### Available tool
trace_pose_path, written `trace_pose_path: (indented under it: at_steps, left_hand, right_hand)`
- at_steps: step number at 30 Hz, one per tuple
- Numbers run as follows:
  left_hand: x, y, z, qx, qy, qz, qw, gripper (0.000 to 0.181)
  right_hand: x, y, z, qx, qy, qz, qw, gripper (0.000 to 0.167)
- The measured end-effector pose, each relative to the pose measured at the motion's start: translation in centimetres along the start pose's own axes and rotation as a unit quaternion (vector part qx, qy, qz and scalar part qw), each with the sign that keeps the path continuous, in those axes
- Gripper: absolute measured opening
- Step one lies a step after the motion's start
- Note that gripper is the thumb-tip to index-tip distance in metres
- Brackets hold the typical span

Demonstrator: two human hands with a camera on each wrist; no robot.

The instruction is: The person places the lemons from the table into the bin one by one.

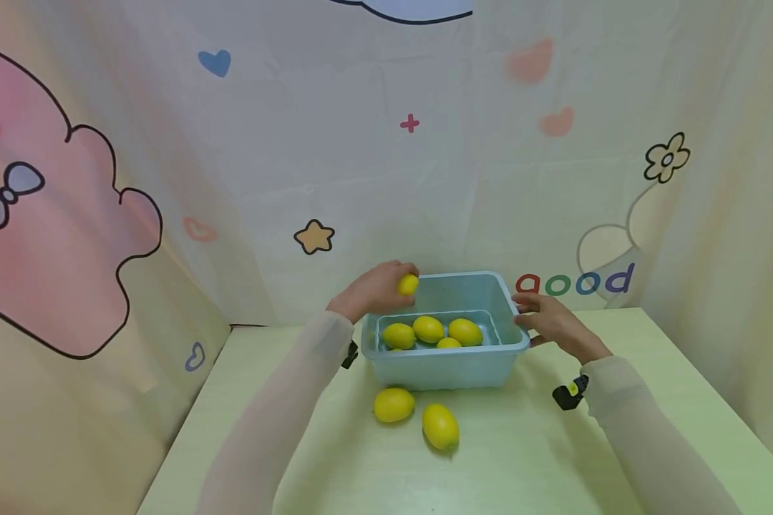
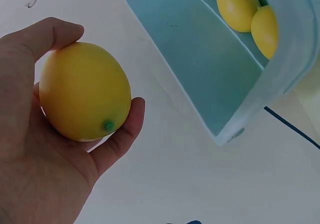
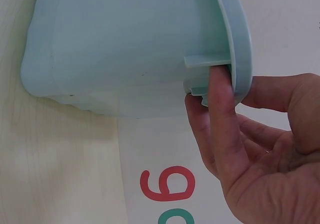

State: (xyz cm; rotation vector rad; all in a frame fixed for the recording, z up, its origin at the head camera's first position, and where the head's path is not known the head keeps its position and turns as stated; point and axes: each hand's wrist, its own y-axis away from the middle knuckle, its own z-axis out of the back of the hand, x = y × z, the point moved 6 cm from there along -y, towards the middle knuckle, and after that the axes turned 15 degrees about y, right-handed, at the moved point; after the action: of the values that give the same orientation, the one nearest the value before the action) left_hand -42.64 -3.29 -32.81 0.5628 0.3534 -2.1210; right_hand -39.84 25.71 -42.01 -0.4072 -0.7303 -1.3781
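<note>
A yellow lemon [image 2: 85,92] with a green tip is gripped between the thumb and fingers of my left hand [image 1: 381,287], above the left end of a light blue plastic bin [image 1: 444,368]. Inside the bin lie several more lemons [image 1: 428,329]. My right hand [image 1: 557,323] holds the bin's right rim; in the right wrist view, fingers [image 3: 222,119] curl under the lip with the thumb on the outer side. Two lemons rest on the table in front of the bin, one lying sideways [image 1: 394,405] and one tilted [image 1: 441,427].
The pale table [image 1: 489,472] backs onto a printed curtain [image 1: 361,143] with hearts, a star and the word "good". The bin stands close to that curtain. Another curtain side [image 1: 734,250] hangs at the right.
</note>
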Motion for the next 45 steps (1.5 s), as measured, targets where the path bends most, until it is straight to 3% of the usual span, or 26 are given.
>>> trace_pose_path:
  at_steps: [7, 11, 25, 34, 45]
  left_hand:
    - [1.8, -1.1, -0.2, -0.003, 0.058, 0.024, 0.9980, 0.045]
    - [2.4, -1.5, -0.5, 0.008, 0.063, 0.036, 0.9973, 0.045]
    - [4.7, -1.7, -1.3, 0.028, 0.073, 0.121, 0.9896, 0.046]
    - [3.4, -1.8, -1.1, 0.034, 0.060, 0.157, 0.9852, 0.051]
    - [3.5, -2.2, -1.8, 0.056, 0.055, 0.186, 0.9794, 0.055]
  right_hand:
    - [0.0, 0.0, 0.0, 0.000, 0.002, 0.009, 1.0000, 0.067]
    - [0.1, 0.2, 0.0, 0.000, 0.005, 0.010, 0.9999, 0.066]
    - [0.2, 0.3, -0.1, 0.003, -0.001, 0.011, 0.9999, 0.067]
    - [0.1, 0.3, 0.0, 0.000, -0.003, 0.015, 0.9999, 0.066]
    - [-0.3, 0.0, -0.1, 0.003, -0.014, 0.005, 0.9999, 0.066]
